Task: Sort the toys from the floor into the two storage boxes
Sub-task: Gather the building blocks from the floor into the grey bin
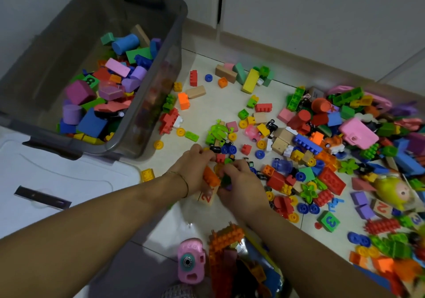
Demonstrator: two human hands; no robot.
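The storage box is smoky grey and see-through. Inside it lie blue, purple, pink and red blocks, and a green block with a black 8. The lid beside it is white. The floor is cream tile with dark joints. The left hand holds an orange block, the right hand a dark green piece. Beneath them, a pale wooden block bears a red 2. The toy camera is pink with a teal lens, and a green cube carries a blue 3.
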